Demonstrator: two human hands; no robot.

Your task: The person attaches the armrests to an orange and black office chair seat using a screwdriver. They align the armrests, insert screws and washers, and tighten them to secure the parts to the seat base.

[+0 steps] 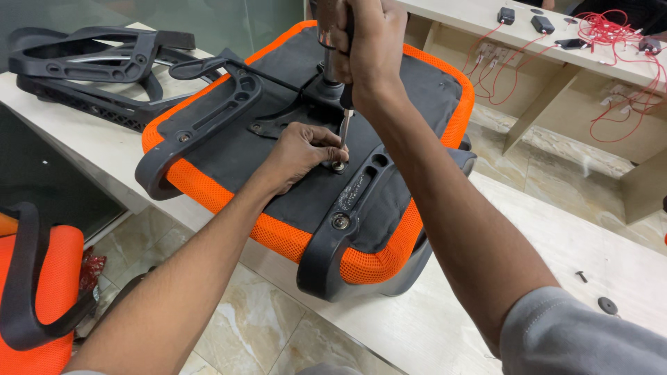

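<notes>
the orange seat (208, 187) lies upside down on the desk (431, 326), its black underside up so the fittings can be reached. the left hand (299, 154) rests on that underside with fingertips pinched around a bolt (338, 165) beside the armrest bracket (347, 229), steadying it upright. the right hand (368, 42) is wrapped tight around the screwdriver (344, 125), held vertical with its tip on the bolt.
</notes>
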